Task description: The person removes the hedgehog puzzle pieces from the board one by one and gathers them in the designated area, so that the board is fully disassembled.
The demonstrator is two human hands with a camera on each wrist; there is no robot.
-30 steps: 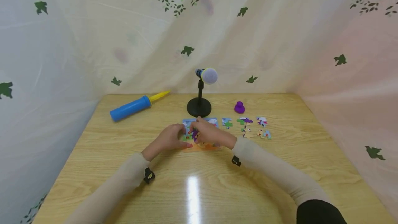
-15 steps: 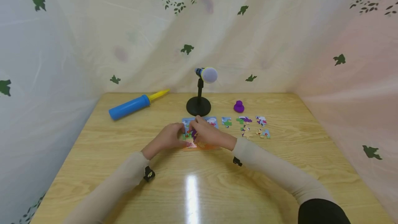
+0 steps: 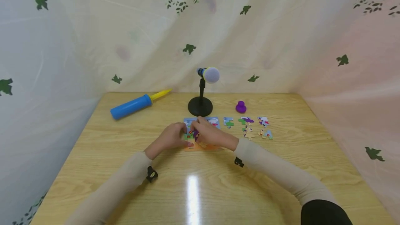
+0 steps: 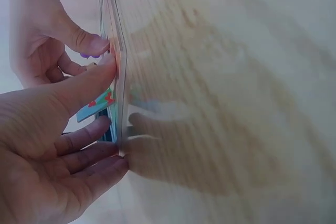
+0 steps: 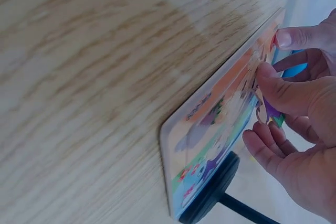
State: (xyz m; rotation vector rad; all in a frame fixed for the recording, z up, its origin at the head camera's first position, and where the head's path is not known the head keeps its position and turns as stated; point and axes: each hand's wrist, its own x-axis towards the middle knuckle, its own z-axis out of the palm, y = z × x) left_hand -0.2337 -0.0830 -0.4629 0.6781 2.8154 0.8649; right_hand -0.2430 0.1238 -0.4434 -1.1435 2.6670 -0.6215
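A colourful jigsaw puzzle board lies on the table before the microphone stand, partly hidden by both hands. My left hand rests at its left edge, thumb on the lower left part and fingers spread along the side. From the right, my right hand reaches over the board's middle, pinching a purple and green puzzle piece between thumb and fingers. In the left wrist view, a teal piece with red flowers stands tilted off the board between the hands.
Several loose puzzle pieces lie right of the board. Behind them sits a purple knob-shaped object. A microphone on a black stand stands just behind the board. A blue and yellow hand pump lies at the back left.
Both hands stay at the same spot on the puzzle board, with barely any finger motion. The head view shifts only slightly.
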